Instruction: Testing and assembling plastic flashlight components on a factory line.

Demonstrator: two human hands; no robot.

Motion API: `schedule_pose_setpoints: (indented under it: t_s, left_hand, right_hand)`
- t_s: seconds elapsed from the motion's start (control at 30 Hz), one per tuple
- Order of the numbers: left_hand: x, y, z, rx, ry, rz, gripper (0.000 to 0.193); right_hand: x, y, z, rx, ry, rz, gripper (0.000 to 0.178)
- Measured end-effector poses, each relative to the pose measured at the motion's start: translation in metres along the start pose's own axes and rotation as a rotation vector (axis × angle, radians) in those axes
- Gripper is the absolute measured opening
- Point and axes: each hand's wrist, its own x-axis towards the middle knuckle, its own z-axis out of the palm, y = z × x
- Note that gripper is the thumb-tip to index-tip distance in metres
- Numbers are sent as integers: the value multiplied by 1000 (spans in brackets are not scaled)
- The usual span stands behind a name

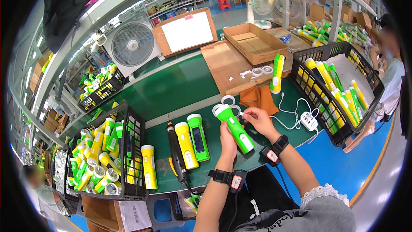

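My left hand (228,141) is wrapped round a green flashlight (235,128) with a white head, tilted over the bench's near edge. Close to the flashlight's side, my right hand (261,121) pinches a small white plug (242,114); a white cable (281,121) runs behind that hand to a white multi-port charger (308,121). Left of my hands lie a green flashlight with a dark panel (198,139), a yellow flashlight (186,146), a black electric screwdriver (176,152) and another yellow flashlight (149,167). White tape rolls (228,100) sit just beyond the held flashlight.
Black crates of flashlights stand left (136,146) and right (339,135). A green-and-yellow flashlight (277,74) stands near an orange cloth (259,99). Farther back are a cardboard tray (257,45), a box fan (132,45) and a white board (189,32). Other people work at both sides.
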Motion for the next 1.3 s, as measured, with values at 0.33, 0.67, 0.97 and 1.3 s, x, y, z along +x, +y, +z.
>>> schedule_pose_setpoints:
  t_s: [0.33, 0.67, 0.97, 1.3]
  left_hand:
    - [-10, 12, 14, 201, -44, 270, 79]
    - [-7, 9, 9, 369, -109, 366, 85]
    - [-17, 14, 22, 767, -194, 407, 91]
    - [9, 18, 23, 703, -173, 267, 86]
  right_hand:
    - [-1, -19, -3, -192, -97, -216, 18]
    - [-3, -21, -5, -195, -159, -146, 20]
    - [1, -3, -24, -29, -139, -90, 22]
    - [-5, -20, -15, -319, 43, -152, 25]
